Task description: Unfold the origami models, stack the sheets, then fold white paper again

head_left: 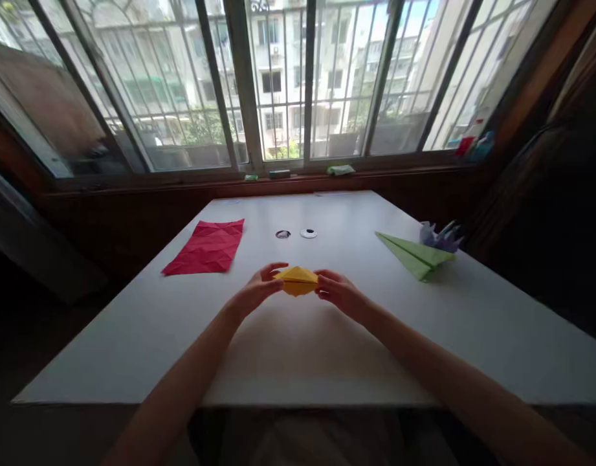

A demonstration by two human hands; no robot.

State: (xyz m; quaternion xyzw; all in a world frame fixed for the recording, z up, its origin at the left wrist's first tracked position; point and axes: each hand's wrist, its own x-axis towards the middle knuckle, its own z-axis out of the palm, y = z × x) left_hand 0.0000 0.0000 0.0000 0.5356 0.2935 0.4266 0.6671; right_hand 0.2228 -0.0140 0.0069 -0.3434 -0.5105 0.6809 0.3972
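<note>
A small folded piece of yellow paper [296, 281], pointed at its top and sides with a dark slit across it, is held up above the white table [298, 362]. My left hand [263, 285] pinches its left corner between thumb and fingers. At the opposite corner, my right hand [340, 289] grips it in the same way. Fingertips of both hands partly cover the paper's two ends. Beyond the hands, two small round pieces lie flat: a dark one [283, 234] and a white one with a black spot [308, 233].
A creased red paper sheet [208, 248] lies at the left. To the right are a green paper plane [417, 254] and a purple-grey spiky paper piece [442, 237] near the table's edge. Small items, including a green-white packet [341, 170], rest on the sill of the barred window.
</note>
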